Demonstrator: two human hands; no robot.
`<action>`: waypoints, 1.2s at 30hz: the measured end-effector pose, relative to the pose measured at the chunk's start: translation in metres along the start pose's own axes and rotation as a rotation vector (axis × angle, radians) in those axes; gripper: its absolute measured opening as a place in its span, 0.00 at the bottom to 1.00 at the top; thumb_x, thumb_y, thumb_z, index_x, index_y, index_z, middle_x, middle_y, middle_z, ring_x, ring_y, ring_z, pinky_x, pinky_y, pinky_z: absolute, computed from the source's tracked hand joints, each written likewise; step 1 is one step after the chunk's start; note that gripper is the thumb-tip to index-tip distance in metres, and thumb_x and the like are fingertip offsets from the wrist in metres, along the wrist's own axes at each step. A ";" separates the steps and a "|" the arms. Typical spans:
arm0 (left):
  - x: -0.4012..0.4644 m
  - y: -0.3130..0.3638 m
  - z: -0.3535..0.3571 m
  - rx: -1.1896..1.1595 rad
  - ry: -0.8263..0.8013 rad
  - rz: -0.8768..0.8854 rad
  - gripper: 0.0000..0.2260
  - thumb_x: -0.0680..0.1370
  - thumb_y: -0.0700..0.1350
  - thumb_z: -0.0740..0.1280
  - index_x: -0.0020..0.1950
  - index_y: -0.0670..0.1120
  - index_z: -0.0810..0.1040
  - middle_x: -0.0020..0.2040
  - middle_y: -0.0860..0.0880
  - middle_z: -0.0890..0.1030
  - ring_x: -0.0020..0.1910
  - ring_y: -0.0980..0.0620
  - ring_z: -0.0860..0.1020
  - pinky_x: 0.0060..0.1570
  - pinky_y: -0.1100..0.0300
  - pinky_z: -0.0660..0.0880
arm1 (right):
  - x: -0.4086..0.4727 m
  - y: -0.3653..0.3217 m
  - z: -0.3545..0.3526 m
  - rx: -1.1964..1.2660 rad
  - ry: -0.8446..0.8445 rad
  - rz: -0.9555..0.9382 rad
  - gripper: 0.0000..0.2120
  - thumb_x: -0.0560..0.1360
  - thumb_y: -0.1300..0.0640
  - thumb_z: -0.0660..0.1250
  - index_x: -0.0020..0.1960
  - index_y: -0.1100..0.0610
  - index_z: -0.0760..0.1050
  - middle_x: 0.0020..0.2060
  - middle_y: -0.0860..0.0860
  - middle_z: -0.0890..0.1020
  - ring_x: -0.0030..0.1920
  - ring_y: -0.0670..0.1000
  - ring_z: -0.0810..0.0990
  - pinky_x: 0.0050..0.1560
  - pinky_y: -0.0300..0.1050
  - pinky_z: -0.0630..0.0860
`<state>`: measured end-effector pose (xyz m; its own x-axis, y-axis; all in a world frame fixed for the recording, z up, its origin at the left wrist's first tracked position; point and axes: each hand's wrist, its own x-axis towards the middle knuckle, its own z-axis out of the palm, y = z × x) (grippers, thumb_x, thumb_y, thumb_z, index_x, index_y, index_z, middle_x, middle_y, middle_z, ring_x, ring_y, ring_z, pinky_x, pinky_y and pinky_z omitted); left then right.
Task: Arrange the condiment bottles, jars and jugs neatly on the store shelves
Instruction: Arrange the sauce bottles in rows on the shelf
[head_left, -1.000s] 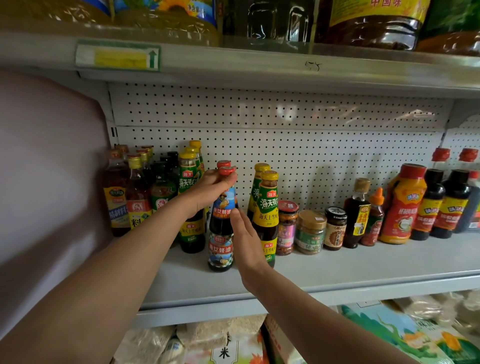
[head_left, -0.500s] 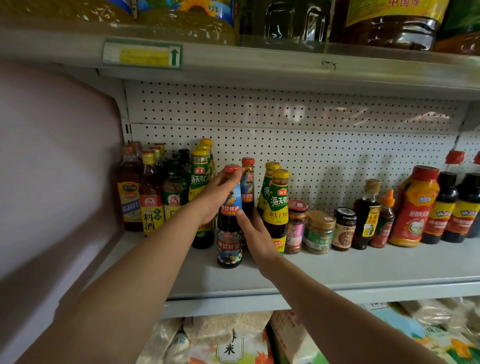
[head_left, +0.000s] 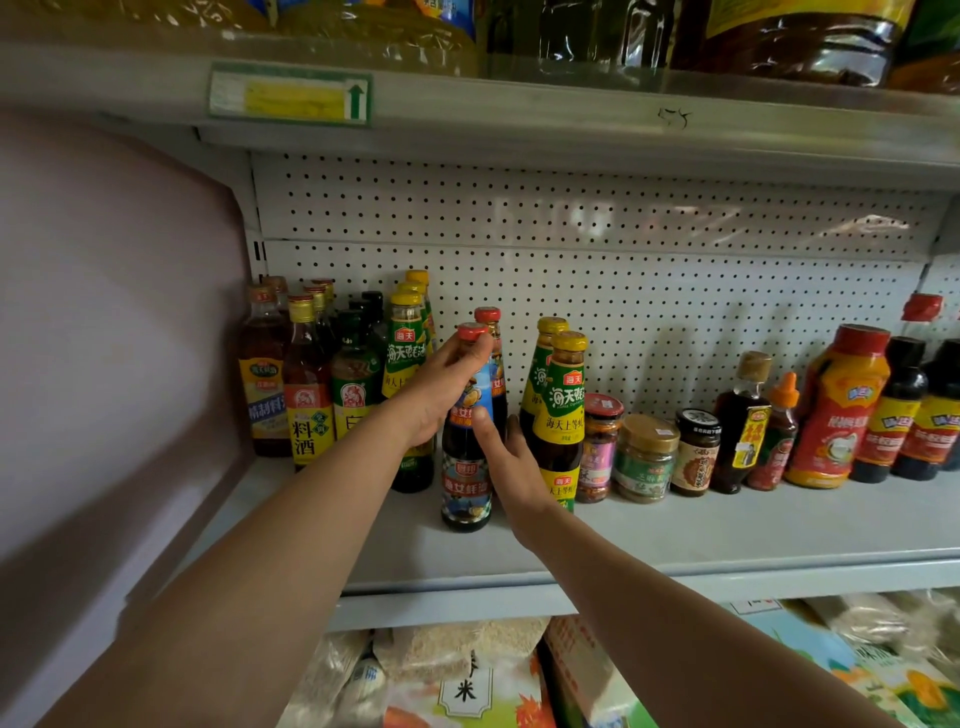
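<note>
Wall (head_left: 104, 338) hard on the left, cooking-wine bottles (head_left: 306, 395) packed against it. Left hand (head_left: 441, 384) grips the red-capped bottle (head_left: 467, 467) at its neck, upright on the shelf (head_left: 727, 535), forward of the row. Right hand (head_left: 511, 467), fingers straight, presses between it and the yellow-capped bottles (head_left: 563, 410). Bare shelf front runs right, before the jars (head_left: 644, 457). Since a second ago, a second red cap (head_left: 487, 315) shows behind.

Red-capped bottle (head_left: 466, 467), blue label; grey shelf (head_left: 727, 530).
</note>
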<state>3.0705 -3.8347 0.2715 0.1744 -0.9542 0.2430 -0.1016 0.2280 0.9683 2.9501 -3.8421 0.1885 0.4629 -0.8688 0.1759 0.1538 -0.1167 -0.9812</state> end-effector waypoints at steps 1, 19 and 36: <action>0.000 0.001 -0.001 0.002 -0.003 -0.004 0.12 0.79 0.60 0.63 0.57 0.57 0.80 0.60 0.52 0.81 0.58 0.52 0.81 0.57 0.53 0.79 | 0.000 0.001 0.000 -0.001 -0.005 0.002 0.40 0.70 0.31 0.67 0.77 0.45 0.62 0.67 0.45 0.76 0.66 0.48 0.76 0.63 0.46 0.76; 0.007 -0.003 -0.001 -0.015 0.010 -0.007 0.15 0.80 0.59 0.61 0.58 0.52 0.77 0.60 0.48 0.79 0.58 0.47 0.80 0.57 0.53 0.78 | 0.002 0.010 -0.002 -0.134 -0.075 -0.011 0.32 0.72 0.38 0.74 0.71 0.46 0.69 0.61 0.45 0.82 0.62 0.47 0.80 0.61 0.46 0.79; -0.008 0.026 -0.011 0.185 0.116 0.171 0.15 0.79 0.52 0.68 0.65 0.57 0.73 0.61 0.57 0.75 0.58 0.59 0.75 0.46 0.69 0.74 | -0.007 0.034 -0.011 -0.341 -0.001 -0.056 0.25 0.80 0.46 0.67 0.75 0.50 0.68 0.64 0.47 0.80 0.63 0.47 0.78 0.60 0.42 0.77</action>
<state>3.0775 -3.8194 0.2950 0.2489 -0.8739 0.4176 -0.3149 0.3347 0.8882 2.9424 -3.8456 0.1527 0.4629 -0.8559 0.2305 -0.1212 -0.3187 -0.9401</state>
